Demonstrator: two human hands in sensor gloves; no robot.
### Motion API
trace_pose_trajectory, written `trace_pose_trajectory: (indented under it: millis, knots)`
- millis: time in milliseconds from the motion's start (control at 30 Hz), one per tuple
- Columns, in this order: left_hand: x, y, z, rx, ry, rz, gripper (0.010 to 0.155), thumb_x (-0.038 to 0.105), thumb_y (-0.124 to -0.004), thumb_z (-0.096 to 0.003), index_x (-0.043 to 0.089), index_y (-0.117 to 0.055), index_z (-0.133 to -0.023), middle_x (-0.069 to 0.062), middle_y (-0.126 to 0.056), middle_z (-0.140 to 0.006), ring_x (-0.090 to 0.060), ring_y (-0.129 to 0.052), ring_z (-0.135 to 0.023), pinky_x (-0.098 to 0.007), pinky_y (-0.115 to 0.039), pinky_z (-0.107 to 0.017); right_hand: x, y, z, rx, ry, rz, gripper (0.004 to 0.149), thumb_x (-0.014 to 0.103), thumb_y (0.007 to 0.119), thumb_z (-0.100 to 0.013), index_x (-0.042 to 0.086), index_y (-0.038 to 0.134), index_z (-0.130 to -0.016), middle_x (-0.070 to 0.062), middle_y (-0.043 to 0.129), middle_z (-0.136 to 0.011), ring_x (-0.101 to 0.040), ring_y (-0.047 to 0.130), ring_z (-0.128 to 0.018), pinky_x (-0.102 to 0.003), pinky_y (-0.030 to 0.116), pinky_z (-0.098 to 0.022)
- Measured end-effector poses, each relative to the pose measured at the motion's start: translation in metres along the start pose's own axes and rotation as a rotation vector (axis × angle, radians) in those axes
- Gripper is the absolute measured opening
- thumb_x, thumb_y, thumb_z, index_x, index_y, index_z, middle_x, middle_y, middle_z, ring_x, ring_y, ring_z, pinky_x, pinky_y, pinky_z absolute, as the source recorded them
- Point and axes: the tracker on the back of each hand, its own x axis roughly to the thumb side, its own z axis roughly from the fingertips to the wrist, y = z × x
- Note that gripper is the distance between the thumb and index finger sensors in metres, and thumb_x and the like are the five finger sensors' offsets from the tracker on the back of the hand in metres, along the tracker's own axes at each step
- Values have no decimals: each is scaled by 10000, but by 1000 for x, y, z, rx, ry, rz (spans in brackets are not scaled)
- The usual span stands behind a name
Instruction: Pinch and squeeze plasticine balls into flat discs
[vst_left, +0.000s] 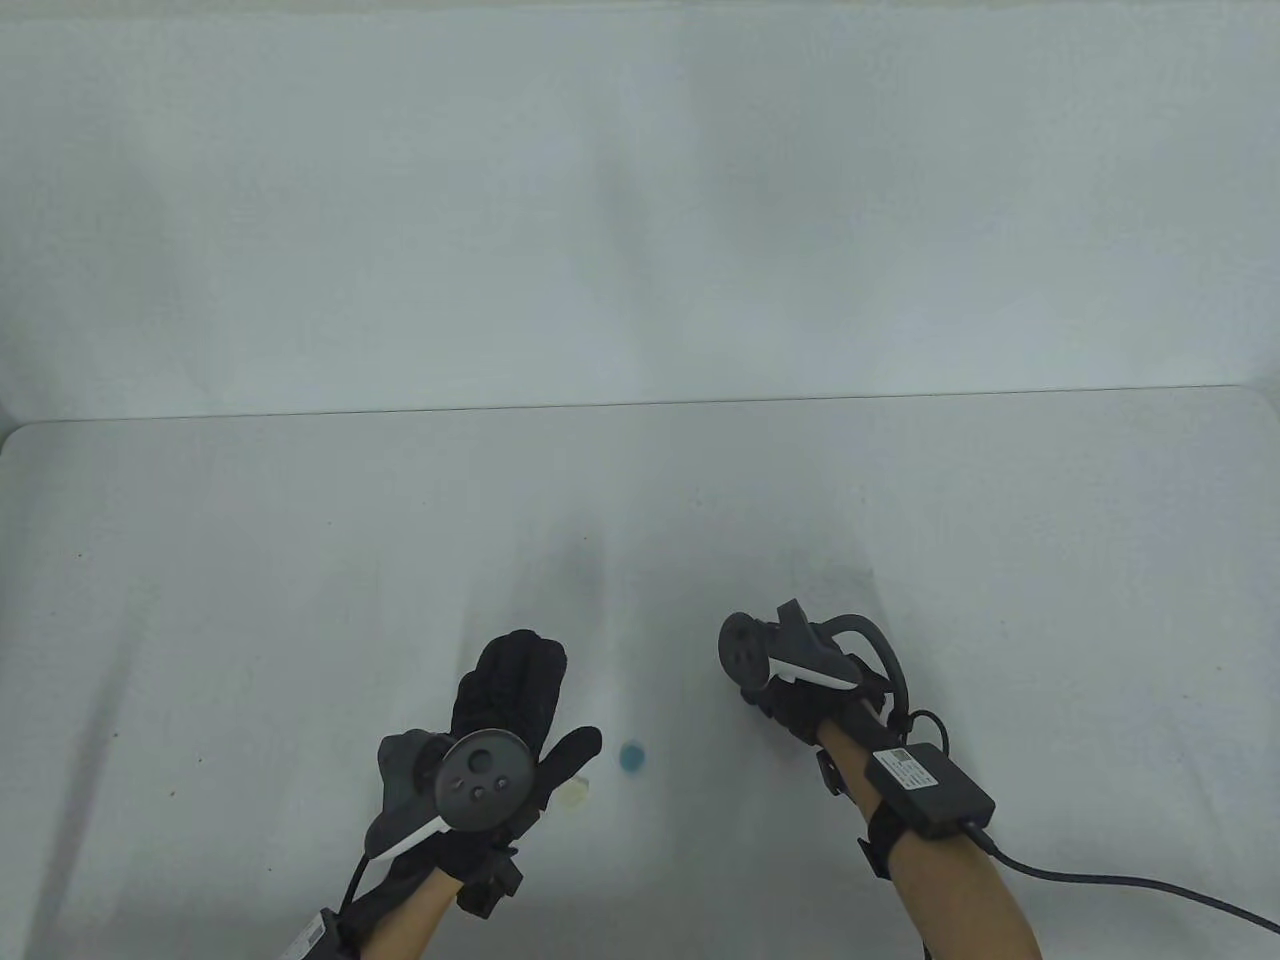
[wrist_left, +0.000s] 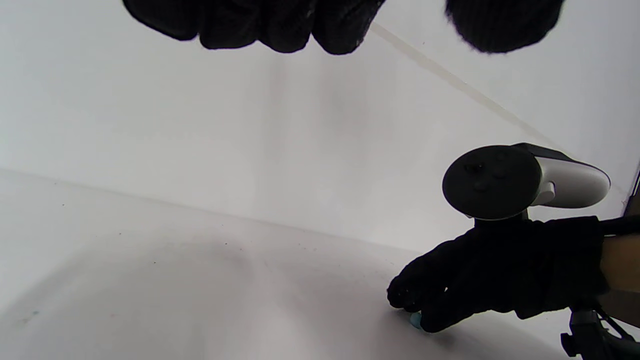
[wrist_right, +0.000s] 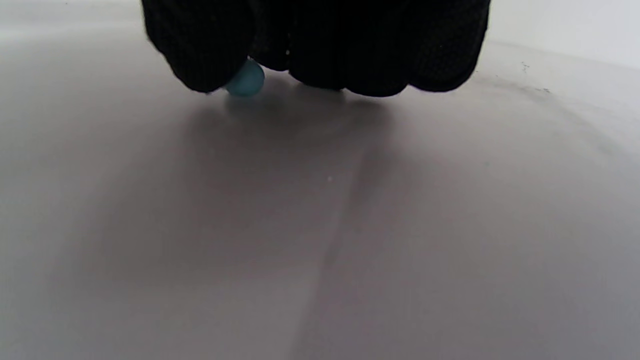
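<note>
The blue plasticine ball (wrist_right: 245, 79) sits low on the counter (vst_left: 300, 560), pinched in the grip of your right hand (vst_left: 790, 700). A second blue piece (vst_left: 632, 757) lies between your hands, with a pale disc (vst_left: 577, 792) beside your left hand (vst_left: 510, 680), whose grip is released, fingers straight.

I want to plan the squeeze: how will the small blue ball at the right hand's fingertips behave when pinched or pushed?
The blue ball looks round, so a push would probably roll it on the smooth table. It is small beside the fingers of the right hand, so likely light. Being plasticine, it should dent, not spring back.
</note>
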Motion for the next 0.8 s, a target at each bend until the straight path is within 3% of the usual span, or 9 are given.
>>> trace_pose_trajectory:
  millis: [300,467,567,800]
  knots:
    - [-1,0,0,-4,12,-8,812,531,-623,-547,22,-425,-1148,-306,-419,-1156,-565,-477,-1060,-640,-491,-733,7,6,2,-63,-6,44,419,393,758,-535,241,737,-925,-42,854,-882,-250,924,-755,-387,867,-589]
    - [-1,0,0,-2,13,-7,807,527,-624,-548,24,-428,-1147,-304,-421,-1156,-563,-482,-1060,-640,-494,-732,7,5,3,-58,7,38,408,418,752,-550,258,738,-924,-29,857,-900,-266,913,-790,-418,864,-548]
    - [-4,-1,0,-5,26,-3,800,524,-626,-548,25,-440,-1145,-302,-434,-1154,-562,-493,-1057,-640,-501,-730,5,-4,8,-79,19,39,408,446,750,-548,284,733,-923,-2,855,-954,-282,902,-860,-459,834,-584]
    - [-7,1,1,18,41,-16,796,520,-628,-549,24,-446,-1144,-302,-433,-1154,-563,-489,-1057,-639,-501,-729,-14,-34,42,-167,33,-257,437,399,758,-556,220,687,-949,-45,904,-886,-235,1005,-693,-371,901,-467]
